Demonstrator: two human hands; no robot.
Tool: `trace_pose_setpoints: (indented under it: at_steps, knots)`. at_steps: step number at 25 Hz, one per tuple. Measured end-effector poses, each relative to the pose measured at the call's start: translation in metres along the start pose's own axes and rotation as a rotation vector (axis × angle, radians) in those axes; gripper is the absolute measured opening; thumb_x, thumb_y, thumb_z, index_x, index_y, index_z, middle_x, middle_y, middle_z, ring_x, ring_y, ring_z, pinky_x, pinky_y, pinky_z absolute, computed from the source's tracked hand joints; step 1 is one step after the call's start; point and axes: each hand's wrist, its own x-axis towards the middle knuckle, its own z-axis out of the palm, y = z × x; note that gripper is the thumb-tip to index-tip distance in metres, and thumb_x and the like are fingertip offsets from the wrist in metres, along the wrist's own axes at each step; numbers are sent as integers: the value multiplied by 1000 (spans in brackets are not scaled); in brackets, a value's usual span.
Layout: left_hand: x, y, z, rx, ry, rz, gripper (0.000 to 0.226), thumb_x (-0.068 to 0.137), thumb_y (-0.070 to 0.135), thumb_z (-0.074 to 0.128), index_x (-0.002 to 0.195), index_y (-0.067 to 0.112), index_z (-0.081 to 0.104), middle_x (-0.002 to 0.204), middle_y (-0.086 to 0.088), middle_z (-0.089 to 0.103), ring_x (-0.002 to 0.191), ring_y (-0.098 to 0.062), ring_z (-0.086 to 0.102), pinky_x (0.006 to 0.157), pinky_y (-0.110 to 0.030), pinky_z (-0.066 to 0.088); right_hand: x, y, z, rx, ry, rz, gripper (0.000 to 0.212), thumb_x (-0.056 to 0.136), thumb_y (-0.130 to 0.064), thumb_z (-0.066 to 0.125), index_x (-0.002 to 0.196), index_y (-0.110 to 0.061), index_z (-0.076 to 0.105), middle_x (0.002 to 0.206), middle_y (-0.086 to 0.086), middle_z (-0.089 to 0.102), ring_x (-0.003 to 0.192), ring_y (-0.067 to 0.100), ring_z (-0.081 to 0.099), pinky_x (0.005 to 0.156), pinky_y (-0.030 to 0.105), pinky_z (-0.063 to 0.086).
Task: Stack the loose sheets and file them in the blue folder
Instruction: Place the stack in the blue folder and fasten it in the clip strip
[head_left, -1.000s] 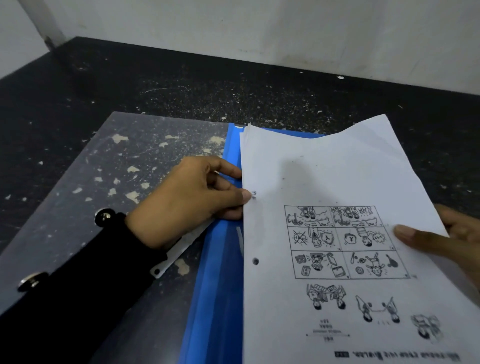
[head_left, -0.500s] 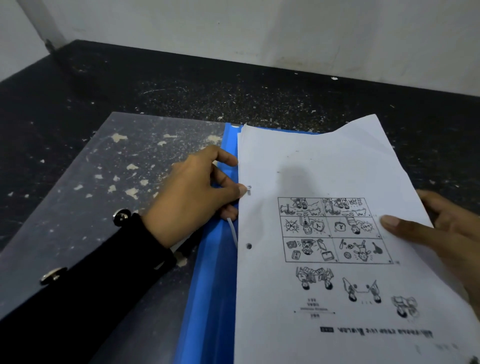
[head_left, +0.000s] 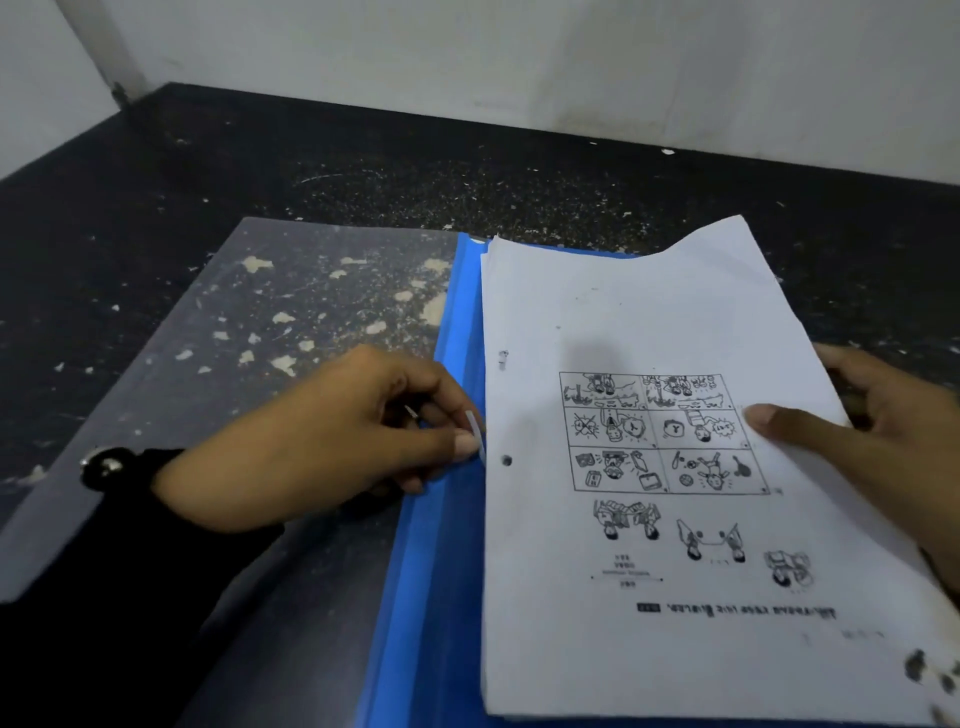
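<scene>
Sheets (head_left: 649, 322) lie on the blue folder (head_left: 441, 519), right hand (head_left: 878, 441) gripping them, left hand (head_left: 332, 447) pinching the fastener strip (head_left: 475, 434).

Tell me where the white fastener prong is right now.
In the head view, the white fastener prong is pinched by the left hand at the left edge of the paper stack, over the blue folder spine.
</scene>
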Motion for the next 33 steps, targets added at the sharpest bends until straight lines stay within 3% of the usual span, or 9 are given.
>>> trace_pose_setpoints:
  at_steps: [4,6,8,11,14,18,23,28,33]
  knots:
    - [1,-13,13,-58,122,70,4,82,13,68,78,13,71,62,-5,65,52,-12,58,48,-21,51,3,5,-4,-486,8,-125,45,77,-59,63,118,-40,57,84,-25,55,79,8,56,71,33,45]
    - [-3,-15,16,-88,160,95,2,81,14,69,79,12,71,64,-7,67,52,-15,57,48,-22,49,8,10,-9,-818,17,-145,70,69,-87,39,114,-36,58,84,-14,56,78,15,55,70,37,49]
    - [-6,-16,20,-132,190,119,4,79,13,71,81,10,69,65,-4,69,53,-19,57,49,-23,48,16,15,-15,-1039,64,-177,91,62,-96,21,116,-32,57,93,-2,55,82,22,56,68,42,53]
    - [-6,-18,23,-139,227,139,7,77,14,73,82,11,69,66,0,71,55,-24,59,52,-28,49,6,-14,-16,-923,30,-451,69,75,-71,37,125,-28,59,105,-5,52,75,11,55,66,36,52]
    - [-5,-20,22,-112,242,161,7,76,14,74,81,13,69,70,0,73,63,-36,62,60,-38,53,-6,-66,11,-633,-334,-738,35,87,-43,47,118,-34,63,107,-22,51,74,-3,55,64,12,41]
    - [-7,-22,23,-129,230,185,5,75,15,74,79,14,71,69,-1,71,55,-22,53,56,-29,47,13,-89,61,-626,-640,-881,31,93,-17,56,120,-32,62,116,-16,56,84,-4,52,72,7,38]
    - [-6,-23,18,-118,190,199,6,75,13,75,74,9,71,56,8,63,51,-10,44,51,-20,38,30,-88,74,-643,-829,-856,38,88,-13,58,119,-34,60,115,-16,57,91,6,57,70,7,38]
    - [-4,-24,18,-110,191,210,7,74,13,75,71,8,70,47,14,56,49,-7,41,50,-21,35,30,-81,81,-608,-888,-883,29,84,-11,61,106,-29,62,113,-11,52,86,12,58,72,18,43]
    - [-5,-25,17,-156,150,241,22,68,31,77,72,11,69,60,-2,66,56,-18,48,56,-29,39,34,-75,85,-533,-907,-936,25,78,-13,58,102,-19,61,108,-6,53,82,16,57,68,22,42]
